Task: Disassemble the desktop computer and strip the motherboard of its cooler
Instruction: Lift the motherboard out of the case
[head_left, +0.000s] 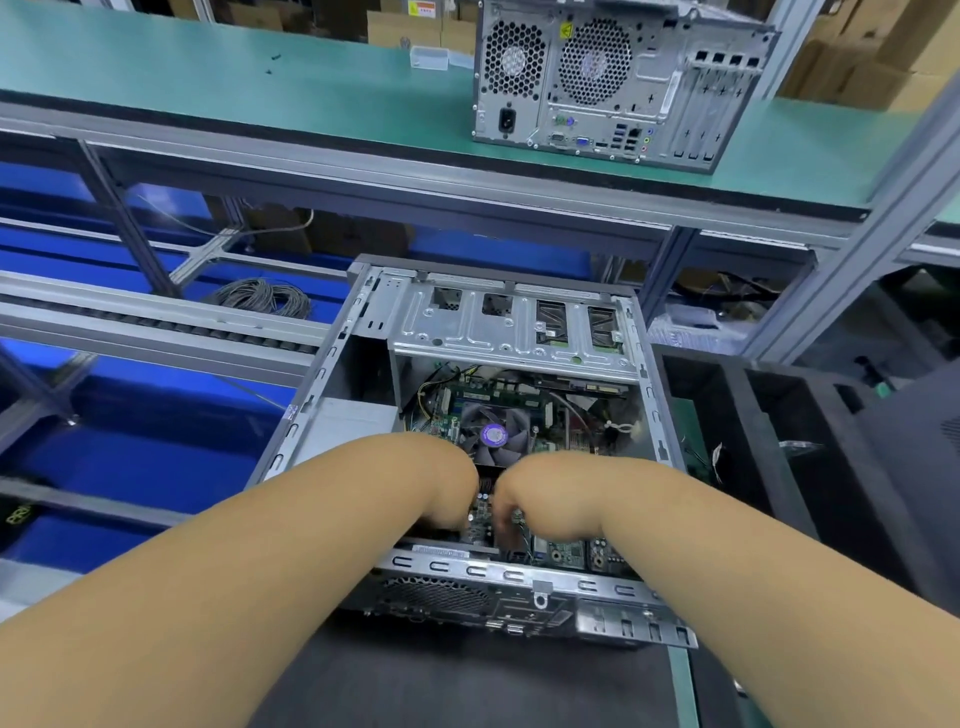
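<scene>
While both wrists bend down into the open case (332, 364), the left hand (441, 488) and the right hand (524, 493) reach the motherboard (566, 405) just below the cooler (491, 434); the fingers are hidden, so I cannot tell what they hold. The case lies on its side on a dark mat (467, 680), long axis running away from the person, rear panel nearest. A second computer (618, 78) stands upright on the green shelf (260, 88), ports facing the person.
</scene>
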